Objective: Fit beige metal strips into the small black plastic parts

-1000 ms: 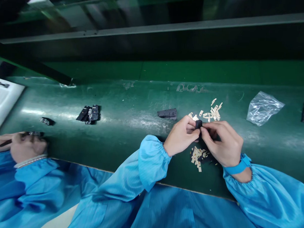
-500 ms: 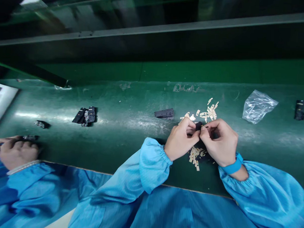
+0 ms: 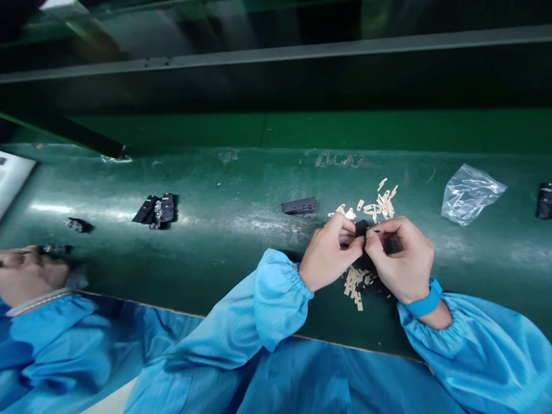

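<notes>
My left hand [image 3: 331,251] pinches a small black part [image 3: 361,228] between thumb and fingers. At the part's right side my right hand [image 3: 401,256] is closed too, thumb and forefinger pressed together at a tiny yellowish bit by the black part; what exactly it grips is mostly hidden. Beyond my hands lies a loose heap of cream-coloured flat pieces [image 3: 385,205]. A second pile of cream pieces [image 3: 355,282] is partly covered by my hands and wrists. Left of the first heap rests a fanned stack of dark flat strips [image 3: 299,206].
A clear plastic bag [image 3: 471,196] and a black part [image 3: 546,201] lie to the right. Leftward are a cluster of black parts [image 3: 160,210], another small black piece [image 3: 77,225] and a co-worker's hand [image 3: 31,277]. A green post [image 3: 92,141] meets the bench [image 3: 220,247] at the back left.
My hands keep nearly the same pose around the black part. The co-worker's hand at the left has shifted slightly, and something clear now shows beside it.
</notes>
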`<action>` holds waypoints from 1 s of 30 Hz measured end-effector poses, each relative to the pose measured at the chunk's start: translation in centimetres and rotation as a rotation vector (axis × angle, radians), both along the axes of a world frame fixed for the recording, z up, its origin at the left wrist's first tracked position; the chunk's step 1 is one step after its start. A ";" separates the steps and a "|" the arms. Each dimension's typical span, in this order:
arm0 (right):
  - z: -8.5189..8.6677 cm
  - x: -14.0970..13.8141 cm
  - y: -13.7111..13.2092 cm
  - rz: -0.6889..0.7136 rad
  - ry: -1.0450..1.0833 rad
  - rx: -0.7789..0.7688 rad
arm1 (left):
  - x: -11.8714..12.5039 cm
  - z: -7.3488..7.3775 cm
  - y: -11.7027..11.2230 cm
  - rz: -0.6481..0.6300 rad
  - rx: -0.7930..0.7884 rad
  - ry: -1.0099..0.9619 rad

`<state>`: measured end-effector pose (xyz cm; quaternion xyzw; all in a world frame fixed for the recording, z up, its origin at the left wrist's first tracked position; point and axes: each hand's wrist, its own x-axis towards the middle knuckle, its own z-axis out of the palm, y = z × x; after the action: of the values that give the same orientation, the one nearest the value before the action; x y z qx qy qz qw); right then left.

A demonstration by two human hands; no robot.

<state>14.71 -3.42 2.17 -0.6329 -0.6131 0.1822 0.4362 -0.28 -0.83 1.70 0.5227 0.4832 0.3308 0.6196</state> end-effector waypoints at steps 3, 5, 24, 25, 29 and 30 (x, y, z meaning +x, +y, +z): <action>0.0 0.1 0.0 0.002 -0.003 -0.001 | 0.0 0.0 0.0 0.002 -0.001 0.003; 0.0 0.1 0.0 -0.001 -0.007 -0.008 | 0.0 0.0 -0.1 0.001 0.017 0.015; -0.3 1.1 0.2 0.060 -0.316 0.034 | -1.5 -0.3 0.1 -0.149 0.531 0.503; -0.2 1.2 0.2 0.053 -0.371 0.048 | -1.5 -0.2 0.3 -0.136 0.472 0.461; 0.0 2.1 0.5 -0.003 -0.116 -0.011 | -1.3 -0.1 1.1 -0.096 0.048 0.079; 0.1 2.3 0.5 0.014 -0.011 -0.046 | -1.2 -0.1 1.2 -0.094 -0.049 -0.012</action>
<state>16.97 -2.90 2.23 -0.6394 -0.6157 0.1960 0.4168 -1.51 0.40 1.60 0.5276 0.4624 0.2922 0.6500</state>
